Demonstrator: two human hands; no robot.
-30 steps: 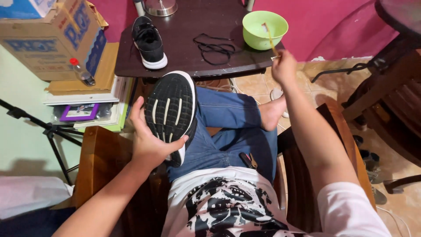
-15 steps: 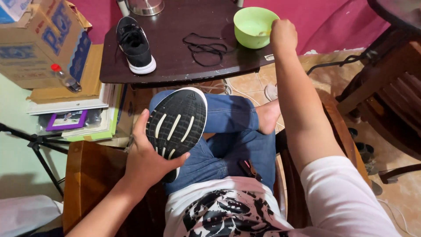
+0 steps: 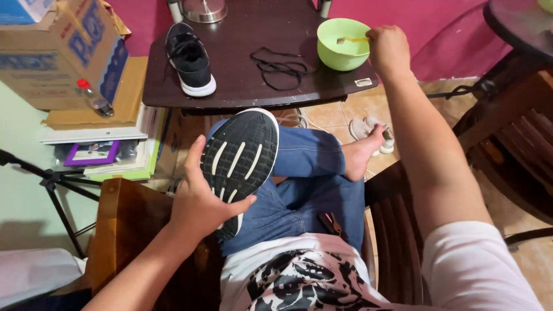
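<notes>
- Domestic room, lived-in and cluttered.
- Dark wooden side table [image 3: 242, 86] against magenta wall [image 3: 438, 34].
- Tiled floor [image 3: 328, 115]; wooden chairs [image 3: 518, 144].
- Cardboard box [image 3: 57, 52] atop stacked books [image 3: 103, 150].
- Small shoes [image 3: 368, 129] left on floor.

Single head-worn view, steeply downward, close over lap and table [image 3: 242, 86]

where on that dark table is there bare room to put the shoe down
On the dark table, the widest bare patch lies between the black shoe and the loose black lace. A narrow strip runs along the front edge below the lace. The right end is crowded: the green bowl and the right hand fill it. The left hand holds the soled shoe.
</notes>
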